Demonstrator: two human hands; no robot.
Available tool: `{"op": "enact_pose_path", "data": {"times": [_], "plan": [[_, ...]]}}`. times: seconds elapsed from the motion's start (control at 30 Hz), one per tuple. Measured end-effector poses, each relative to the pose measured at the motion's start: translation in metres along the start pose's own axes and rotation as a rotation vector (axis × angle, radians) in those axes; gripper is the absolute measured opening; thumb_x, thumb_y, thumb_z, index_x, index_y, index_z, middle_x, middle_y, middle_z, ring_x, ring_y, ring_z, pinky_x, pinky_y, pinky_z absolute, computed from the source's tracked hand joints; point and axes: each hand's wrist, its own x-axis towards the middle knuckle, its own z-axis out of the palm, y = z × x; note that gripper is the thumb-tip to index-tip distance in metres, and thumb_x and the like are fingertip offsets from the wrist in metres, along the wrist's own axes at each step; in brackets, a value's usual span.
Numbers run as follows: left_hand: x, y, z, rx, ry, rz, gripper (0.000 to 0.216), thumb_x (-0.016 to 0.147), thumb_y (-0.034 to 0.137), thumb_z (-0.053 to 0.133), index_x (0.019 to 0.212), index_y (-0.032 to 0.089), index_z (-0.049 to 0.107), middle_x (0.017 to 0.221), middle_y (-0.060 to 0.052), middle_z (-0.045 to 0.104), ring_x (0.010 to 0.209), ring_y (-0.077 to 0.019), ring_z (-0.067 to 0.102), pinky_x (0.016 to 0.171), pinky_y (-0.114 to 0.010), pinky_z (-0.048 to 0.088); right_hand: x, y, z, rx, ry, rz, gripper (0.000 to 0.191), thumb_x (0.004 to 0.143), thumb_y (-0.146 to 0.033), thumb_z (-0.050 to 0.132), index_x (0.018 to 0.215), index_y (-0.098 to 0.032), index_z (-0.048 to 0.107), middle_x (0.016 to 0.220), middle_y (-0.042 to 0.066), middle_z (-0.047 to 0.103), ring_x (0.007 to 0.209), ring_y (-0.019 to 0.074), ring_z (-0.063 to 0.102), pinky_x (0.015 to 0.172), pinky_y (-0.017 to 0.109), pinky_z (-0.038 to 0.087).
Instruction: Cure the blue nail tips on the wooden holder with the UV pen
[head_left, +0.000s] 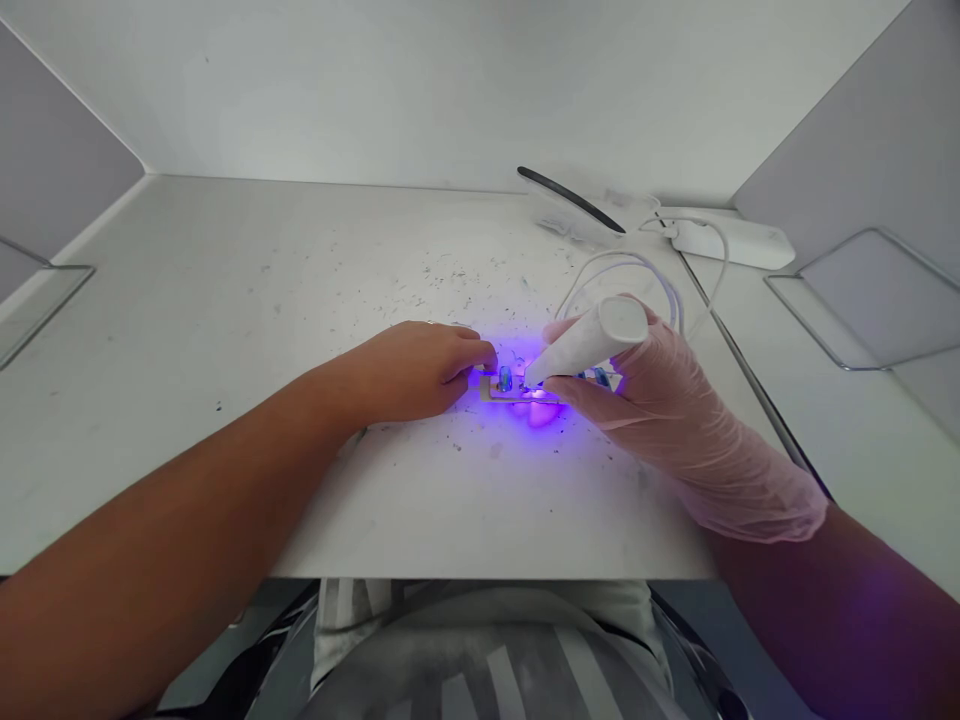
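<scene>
A white handheld UV lamp is gripped in my right hand, which wears a thin pinkish see-through glove. The lamp tilts down to the left, and its narrow tip glows violet over a narrow flat strip. Small glossy blue pieces stand on this strip; one blue piece shows near its left end, others partly behind my right fingers. My bare left hand rests on the table with fingers curled in at the strip's left end. Whatever its fingertips pinch is hidden.
Dark specks and shavings lie scattered on the white table. A white cable loops behind my right hand toward a white power strip. At the back lies a dark-edged curved object. Wire frames flank both sides.
</scene>
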Motion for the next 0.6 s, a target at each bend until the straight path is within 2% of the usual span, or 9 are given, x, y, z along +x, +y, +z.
{"op": "enact_pose_path", "data": {"times": [0.3,0.6], "plan": [[0.0002,0.0007,-0.0004,0.009,-0.003,-0.012,0.031,0.092,0.015,0.045,0.108,0.023,0.070,0.108,-0.004,0.075,0.090,-0.0198,0.067,0.073,-0.033,0.044,-0.0017,0.0027,0.0016,0.012,0.009,-0.005,0.009,0.094,-0.032,0.068,0.094,-0.024,0.064,0.079,0.001,0.064,0.079,0.0211,0.061,0.070,0.036,0.050],[-0.0003,-0.0004,0.0024,0.008,0.020,-0.001,0.029,0.092,0.015,0.046,0.106,0.024,0.070,0.105,-0.003,0.075,0.087,-0.0189,0.067,0.072,-0.033,0.043,-0.0015,-0.0008,0.0007,0.070,-0.033,0.069,0.010,0.093,-0.029,0.070,0.094,-0.025,0.062,0.079,0.001,0.064,0.084,0.0239,0.061,0.075,0.039,0.051]]}}
